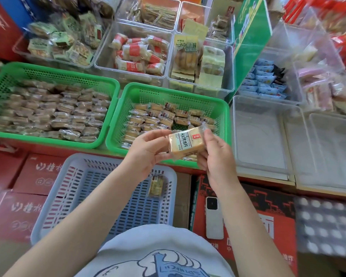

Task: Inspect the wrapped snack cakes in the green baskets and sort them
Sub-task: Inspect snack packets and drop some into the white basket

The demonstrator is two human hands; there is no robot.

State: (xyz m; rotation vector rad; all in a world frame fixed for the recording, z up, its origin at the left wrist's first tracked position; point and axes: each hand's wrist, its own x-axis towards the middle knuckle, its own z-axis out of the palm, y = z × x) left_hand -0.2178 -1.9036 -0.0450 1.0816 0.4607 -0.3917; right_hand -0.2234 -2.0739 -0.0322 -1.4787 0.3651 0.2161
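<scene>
Both hands pinch one clear-wrapped tan snack cake between them, left hand at its left end, right hand at its right, above the near edge of the right green perforated plastic basket. The left green perforated plastic basket is fuller. The pale blue slotted plastic basket holds one wrapped cake. A white phone lies on a red carton.

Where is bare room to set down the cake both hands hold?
The pale blue slotted basket floor is mostly bare, holding one wrapped cake by its right wall. The clear plastic bin right of the green baskets looks bare. The left green basket is packed.
</scene>
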